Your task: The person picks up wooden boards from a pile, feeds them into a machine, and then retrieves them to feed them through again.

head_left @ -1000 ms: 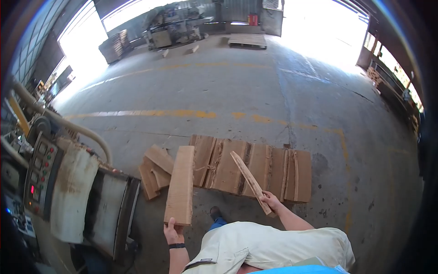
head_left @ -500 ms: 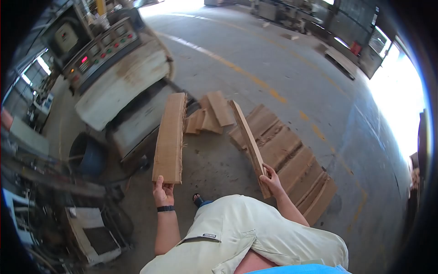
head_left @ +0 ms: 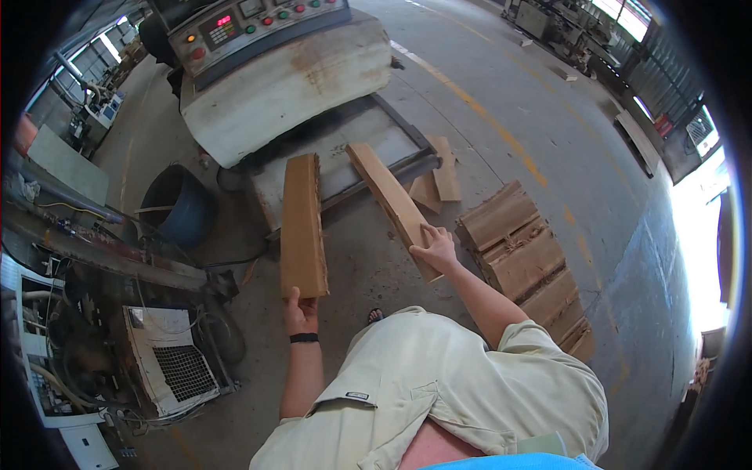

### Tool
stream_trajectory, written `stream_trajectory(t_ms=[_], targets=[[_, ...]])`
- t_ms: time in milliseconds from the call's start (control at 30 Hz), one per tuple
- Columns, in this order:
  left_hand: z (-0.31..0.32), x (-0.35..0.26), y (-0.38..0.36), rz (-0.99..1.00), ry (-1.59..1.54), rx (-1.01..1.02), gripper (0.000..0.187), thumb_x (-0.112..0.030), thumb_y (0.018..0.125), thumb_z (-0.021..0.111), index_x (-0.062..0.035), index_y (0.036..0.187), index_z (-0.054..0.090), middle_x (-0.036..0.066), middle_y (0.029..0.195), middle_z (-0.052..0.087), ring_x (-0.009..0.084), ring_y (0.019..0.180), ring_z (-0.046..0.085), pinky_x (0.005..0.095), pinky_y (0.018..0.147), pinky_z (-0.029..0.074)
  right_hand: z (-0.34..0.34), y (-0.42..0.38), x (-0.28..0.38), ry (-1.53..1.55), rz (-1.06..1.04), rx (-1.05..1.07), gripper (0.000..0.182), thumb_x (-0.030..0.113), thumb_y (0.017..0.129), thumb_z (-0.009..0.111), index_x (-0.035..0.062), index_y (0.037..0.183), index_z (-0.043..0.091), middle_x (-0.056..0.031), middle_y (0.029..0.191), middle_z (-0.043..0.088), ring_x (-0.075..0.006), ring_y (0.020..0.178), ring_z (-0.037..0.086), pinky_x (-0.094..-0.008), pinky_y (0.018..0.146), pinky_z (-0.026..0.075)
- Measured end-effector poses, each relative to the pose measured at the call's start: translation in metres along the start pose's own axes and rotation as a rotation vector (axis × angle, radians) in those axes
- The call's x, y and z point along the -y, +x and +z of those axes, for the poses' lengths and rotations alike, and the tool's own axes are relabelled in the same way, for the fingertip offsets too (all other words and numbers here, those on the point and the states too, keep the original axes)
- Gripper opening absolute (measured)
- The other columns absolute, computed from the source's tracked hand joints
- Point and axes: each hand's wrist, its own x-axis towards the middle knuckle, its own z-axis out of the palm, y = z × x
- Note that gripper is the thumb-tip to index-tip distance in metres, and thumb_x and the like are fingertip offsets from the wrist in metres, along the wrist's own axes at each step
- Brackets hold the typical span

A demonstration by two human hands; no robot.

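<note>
My left hand (head_left: 301, 315) grips the near end of a wooden board (head_left: 301, 223), thumb on top and fingers beneath. That board points away from me and has a rough, splintery right edge. A second wooden board (head_left: 389, 192) is in my right hand (head_left: 435, 249), held near its lower end and slanting up to the left. The far ends of both boards overlap the metal bed (head_left: 376, 129) of a machine in this view. To the right of my right hand, a row of rough-edged boards (head_left: 521, 258) lies on the floor.
Ahead stands a large machine (head_left: 290, 82) with a button panel (head_left: 258, 27) and a red digital display. More wood pieces (head_left: 445, 168) lie beside its bed. A dark bin (head_left: 178, 205) is at left, near pipes and a grille-fronted unit (head_left: 168, 356). A yellow line (head_left: 501, 129) crosses the floor.
My view has turned left and come nearer the machine. Both boards remain in my hands; the right one has swung toward the machine bed and now shows more of its broad face.
</note>
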Motion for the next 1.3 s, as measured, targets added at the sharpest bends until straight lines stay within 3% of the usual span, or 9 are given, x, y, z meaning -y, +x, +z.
stream_trajectory(t_ms=[367, 467, 633, 767, 867, 967, 1167, 1300], targets=[[-0.027, 0.034, 0.082, -0.197, -0.206, 0.028, 0.050, -0.004, 0.086, 0.072, -0.0066, 0.130, 0.048, 0.014, 0.125, 0.058, 0.0303, 0.117, 0.058, 0.0488, 0.100, 0.053, 0.063, 0.086, 0.104, -0.305, 0.025, 0.013, 0.088, 0.046, 0.069, 0.078, 0.0170, 0.145, 0.044, -0.0185, 0.134, 0.044, -0.0362, 0.129, 0.036, -0.0444, 0.107, 0.032], [-0.011, 0.048, 0.097, -0.343, -0.200, -0.019, 0.046, -0.003, 0.088, 0.070, -0.0042, 0.128, 0.049, 0.016, 0.124, 0.059, 0.0305, 0.117, 0.058, 0.0508, 0.102, 0.051, 0.073, 0.113, 0.114, -0.310, 0.014, 0.048, 0.089, 0.045, 0.070, 0.078, 0.0163, 0.146, 0.043, -0.0187, 0.138, 0.042, -0.0368, 0.130, 0.036, -0.0448, 0.108, 0.032], [-0.006, 0.084, 0.127, -0.425, -0.181, -0.027, 0.037, -0.003, 0.088, 0.070, -0.0013, 0.121, 0.054, 0.015, 0.119, 0.062, 0.0310, 0.112, 0.061, 0.0507, 0.105, 0.049, 0.086, 0.141, 0.103, -0.221, -0.099, -0.015, 0.088, 0.045, 0.070, 0.079, 0.0155, 0.146, 0.044, -0.0194, 0.142, 0.041, -0.0346, 0.134, 0.037, -0.0447, 0.109, 0.033], [0.009, 0.095, 0.132, -0.428, -0.247, -0.071, 0.033, -0.003, 0.088, 0.069, 0.0002, 0.117, 0.055, 0.015, 0.119, 0.064, 0.0329, 0.115, 0.061, 0.0511, 0.106, 0.049, 0.076, 0.153, 0.060, 0.004, -0.112, -0.030, 0.084, 0.042, 0.075, 0.078, 0.0095, 0.145, 0.044, -0.0221, 0.141, 0.044, -0.0356, 0.132, 0.043, -0.0466, 0.109, 0.037], [0.015, 0.101, 0.132, -0.401, -0.218, -0.078, 0.037, -0.001, 0.087, 0.070, -0.0003, 0.120, 0.054, 0.016, 0.121, 0.063, 0.0322, 0.116, 0.061, 0.0500, 0.105, 0.050, 0.091, 0.148, 0.000, 0.263, 0.113, 0.029, 0.075, 0.039, 0.081, 0.076, 0.0044, 0.141, 0.046, -0.0205, 0.139, 0.047, -0.0331, 0.122, 0.054, -0.0435, 0.100, 0.047], [0.025, 0.105, 0.132, -0.393, -0.206, -0.121, 0.040, -0.001, 0.087, 0.071, -0.0005, 0.122, 0.053, 0.015, 0.122, 0.062, 0.0323, 0.116, 0.061, 0.0491, 0.104, 0.051, 0.071, 0.127, -0.005, 1.012, 0.544, 0.561, 0.063, 0.038, 0.091, 0.068, -0.0006, 0.136, 0.048, -0.0171, 0.129, 0.056, -0.0290, 0.110, 0.062, -0.0389, 0.091, 0.052], [0.029, 0.104, 0.143, -0.375, -0.176, -0.134, 0.046, -0.008, 0.085, 0.075, -0.0022, 0.124, 0.052, 0.013, 0.123, 0.062, 0.0312, 0.115, 0.060, 0.0502, 0.106, 0.049, 0.085, 0.138, -0.006, 1.244, 0.632, 0.547, 0.053, 0.034, 0.092, 0.068, 0.0021, 0.131, 0.051, -0.0125, 0.124, 0.061, -0.0252, 0.110, 0.062, -0.0346, 0.088, 0.053], [0.070, 0.074, 0.118, -0.255, -0.207, -0.111, 0.054, -0.016, 0.083, 0.079, -0.0050, 0.128, 0.051, 0.012, 0.122, 0.061, 0.0286, 0.113, 0.061, 0.0454, 0.098, 0.054, 0.077, 0.137, -0.014, 1.541, 0.627, 0.504, 0.053, 0.029, 0.089, 0.071, 0.0061, 0.132, 0.051, -0.0068, 0.124, 0.061, -0.0213, 0.109, 0.062, -0.0344, 0.093, 0.051]])
